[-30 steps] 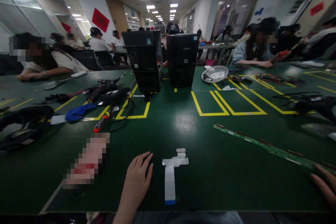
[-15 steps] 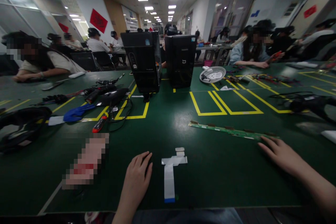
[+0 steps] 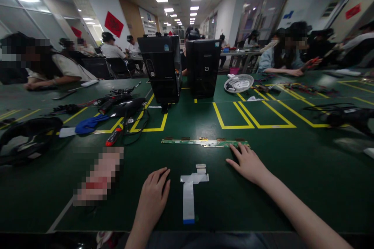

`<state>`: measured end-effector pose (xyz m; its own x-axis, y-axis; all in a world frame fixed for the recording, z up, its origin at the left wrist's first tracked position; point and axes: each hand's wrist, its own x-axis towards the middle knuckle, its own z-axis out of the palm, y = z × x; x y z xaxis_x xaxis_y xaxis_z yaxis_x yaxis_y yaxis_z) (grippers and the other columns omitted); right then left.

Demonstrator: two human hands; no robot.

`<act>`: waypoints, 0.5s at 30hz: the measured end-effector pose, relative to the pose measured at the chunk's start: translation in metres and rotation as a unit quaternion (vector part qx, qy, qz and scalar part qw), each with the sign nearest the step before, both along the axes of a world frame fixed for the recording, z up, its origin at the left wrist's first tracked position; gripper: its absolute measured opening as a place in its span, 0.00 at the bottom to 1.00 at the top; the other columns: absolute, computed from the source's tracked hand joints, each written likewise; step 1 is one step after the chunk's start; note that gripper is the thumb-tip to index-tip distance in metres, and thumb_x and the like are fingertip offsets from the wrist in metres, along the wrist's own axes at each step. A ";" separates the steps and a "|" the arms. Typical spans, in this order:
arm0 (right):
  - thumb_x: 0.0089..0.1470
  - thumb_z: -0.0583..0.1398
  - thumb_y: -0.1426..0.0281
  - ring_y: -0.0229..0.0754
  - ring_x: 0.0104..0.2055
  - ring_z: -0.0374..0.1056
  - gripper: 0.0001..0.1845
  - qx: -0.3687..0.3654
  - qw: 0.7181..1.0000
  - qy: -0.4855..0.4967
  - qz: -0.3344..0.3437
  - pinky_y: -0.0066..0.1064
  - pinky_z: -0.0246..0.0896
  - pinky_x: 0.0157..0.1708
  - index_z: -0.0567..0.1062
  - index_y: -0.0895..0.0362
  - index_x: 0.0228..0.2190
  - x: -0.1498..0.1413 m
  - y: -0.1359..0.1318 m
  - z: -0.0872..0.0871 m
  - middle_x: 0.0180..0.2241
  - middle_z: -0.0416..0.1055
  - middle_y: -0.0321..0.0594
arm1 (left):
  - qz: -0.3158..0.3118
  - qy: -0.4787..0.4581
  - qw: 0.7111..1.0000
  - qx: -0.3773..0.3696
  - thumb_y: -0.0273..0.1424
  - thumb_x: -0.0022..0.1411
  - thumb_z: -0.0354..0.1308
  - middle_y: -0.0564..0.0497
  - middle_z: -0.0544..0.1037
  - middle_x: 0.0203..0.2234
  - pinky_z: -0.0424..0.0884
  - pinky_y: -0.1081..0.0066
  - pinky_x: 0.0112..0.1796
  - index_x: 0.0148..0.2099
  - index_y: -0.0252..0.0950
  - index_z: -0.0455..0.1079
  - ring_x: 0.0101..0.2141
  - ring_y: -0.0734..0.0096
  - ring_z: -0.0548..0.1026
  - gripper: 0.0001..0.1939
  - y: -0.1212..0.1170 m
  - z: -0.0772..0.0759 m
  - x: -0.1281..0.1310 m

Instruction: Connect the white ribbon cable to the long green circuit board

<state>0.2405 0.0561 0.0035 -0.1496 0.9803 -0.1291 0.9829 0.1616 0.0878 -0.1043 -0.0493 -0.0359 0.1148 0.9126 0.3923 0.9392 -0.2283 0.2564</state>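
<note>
A long, narrow green circuit board lies flat on the green tabletop, crosswise in front of me. My right hand has its fingertips on the board's right end, fingers spread and not wrapped round it. Nearer to me lies a white flat ribbon cable, folded into a T shape, with a blue tip at its near end and a connector at the far end. My left hand rests on the table just left of the cable, apart from it, fingers extended and holding nothing.
Two black computer towers stand at the table's middle. To the left lie a red-and-black screwdriver, a blue glove and cables. A white basket sits at the back right. Other people sit around.
My right hand has moved left, and the circuit board has slid left with it and now lies straighter across the table. My left hand and the ribbon cable have stayed put.
</note>
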 end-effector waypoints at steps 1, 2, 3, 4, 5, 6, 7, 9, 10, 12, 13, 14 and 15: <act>0.59 0.43 0.44 0.61 0.66 0.46 0.42 -0.005 1.000 0.002 0.001 0.50 0.47 0.61 0.53 0.57 0.65 -0.007 -0.003 0.001 0.65 0.48 0.56 | -0.001 -0.001 1.000 -0.001 0.31 0.68 0.48 0.43 0.74 0.48 0.70 0.54 0.50 0.55 0.35 0.69 0.50 0.57 0.71 0.17 0.000 0.000 0.000; 0.59 0.43 0.44 0.61 0.66 0.45 0.42 -0.010 1.000 0.007 0.005 0.51 0.46 0.61 0.52 0.57 0.66 -0.013 -0.006 0.002 0.65 0.47 0.56 | -0.001 -0.002 1.000 -0.003 0.32 0.68 0.48 0.43 0.74 0.48 0.70 0.54 0.50 0.55 0.35 0.69 0.50 0.57 0.71 0.17 0.000 0.000 0.000; 0.59 0.43 0.44 0.61 0.67 0.44 0.42 -0.015 1.000 0.013 0.010 0.52 0.45 0.62 0.52 0.56 0.66 -0.017 -0.009 0.002 0.66 0.47 0.55 | -0.002 -0.003 1.000 -0.005 0.32 0.68 0.48 0.44 0.74 0.49 0.70 0.54 0.51 0.55 0.36 0.69 0.50 0.57 0.71 0.17 0.000 0.000 0.000; 0.59 0.43 0.43 0.61 0.67 0.43 0.42 -0.018 1.000 0.019 0.015 0.52 0.44 0.62 0.52 0.55 0.66 -0.021 -0.012 0.002 0.66 0.46 0.55 | -0.001 -0.004 1.000 -0.005 0.32 0.68 0.48 0.44 0.74 0.49 0.70 0.54 0.51 0.56 0.36 0.69 0.50 0.57 0.71 0.17 0.000 0.000 0.000; 0.59 0.44 0.43 0.61 0.67 0.43 0.42 -0.017 0.999 0.024 0.020 0.53 0.43 0.62 0.52 0.55 0.66 -0.024 -0.015 0.002 0.66 0.46 0.54 | 0.000 -0.005 1.000 -0.006 0.32 0.68 0.48 0.44 0.74 0.49 0.70 0.53 0.51 0.56 0.36 0.69 0.50 0.57 0.71 0.17 0.000 0.000 0.000; 0.59 0.44 0.43 0.61 0.67 0.42 0.42 -0.014 0.999 0.029 0.024 0.53 0.42 0.62 0.52 0.54 0.66 -0.026 -0.018 0.001 0.66 0.46 0.54 | 0.001 -0.007 1.000 -0.007 0.32 0.68 0.48 0.44 0.74 0.49 0.70 0.53 0.51 0.55 0.36 0.69 0.50 0.57 0.71 0.17 0.000 0.000 0.000; 0.58 0.44 0.43 0.61 0.67 0.42 0.42 -0.011 0.999 0.034 0.028 0.54 0.42 0.62 0.51 0.54 0.66 -0.028 -0.022 0.000 0.66 0.46 0.54 | 0.002 -0.009 1.000 -0.007 0.32 0.68 0.47 0.44 0.74 0.49 0.70 0.53 0.50 0.55 0.37 0.69 0.50 0.57 0.71 0.17 0.000 0.000 0.000; 0.58 0.44 0.42 0.61 0.67 0.42 0.43 -0.005 0.998 0.044 0.038 0.56 0.43 0.62 0.52 0.53 0.66 -0.031 -0.028 -0.003 0.66 0.46 0.54 | 0.004 -0.012 1.000 -0.005 0.32 0.68 0.47 0.44 0.74 0.48 0.70 0.53 0.50 0.55 0.37 0.70 0.50 0.57 0.71 0.17 0.000 0.002 0.001; 0.58 0.44 0.42 0.62 0.67 0.42 0.43 -0.003 0.998 0.052 0.043 0.57 0.44 0.61 0.52 0.53 0.66 -0.032 -0.032 -0.005 0.66 0.46 0.54 | 0.004 -0.013 1.000 -0.005 0.32 0.68 0.47 0.44 0.74 0.48 0.70 0.53 0.50 0.55 0.37 0.70 0.49 0.57 0.71 0.17 0.000 0.002 0.002; 0.58 0.43 0.41 0.63 0.67 0.43 0.43 -0.002 0.996 0.072 0.053 0.60 0.46 0.59 0.52 0.53 0.65 -0.033 -0.039 -0.009 0.66 0.46 0.55 | 0.003 -0.014 1.000 -0.006 0.32 0.68 0.48 0.44 0.74 0.48 0.70 0.53 0.50 0.55 0.37 0.70 0.49 0.57 0.72 0.17 0.000 0.003 0.002; 0.58 0.43 0.41 0.64 0.67 0.43 0.43 0.001 0.995 0.083 0.058 0.62 0.47 0.58 0.53 0.53 0.65 -0.034 -0.042 -0.012 0.66 0.46 0.55 | 0.002 -0.014 1.000 -0.006 0.32 0.68 0.48 0.44 0.74 0.48 0.70 0.53 0.50 0.55 0.37 0.69 0.49 0.57 0.71 0.17 0.000 0.003 0.002; 0.58 0.43 0.41 0.65 0.66 0.43 0.43 0.006 0.994 0.094 0.062 0.63 0.47 0.57 0.54 0.53 0.65 -0.034 -0.044 -0.015 0.66 0.47 0.56 | 0.001 -0.014 1.000 -0.005 0.32 0.68 0.48 0.44 0.74 0.48 0.70 0.53 0.50 0.55 0.37 0.69 0.49 0.57 0.71 0.17 0.000 0.002 0.002; 0.58 0.43 0.41 0.65 0.66 0.43 0.43 0.012 0.993 0.102 0.064 0.65 0.47 0.56 0.54 0.52 0.65 -0.035 -0.047 -0.019 0.65 0.47 0.56 | 0.001 -0.014 1.000 -0.004 0.32 0.68 0.48 0.44 0.74 0.48 0.70 0.53 0.50 0.56 0.38 0.69 0.50 0.57 0.71 0.17 0.000 0.002 0.002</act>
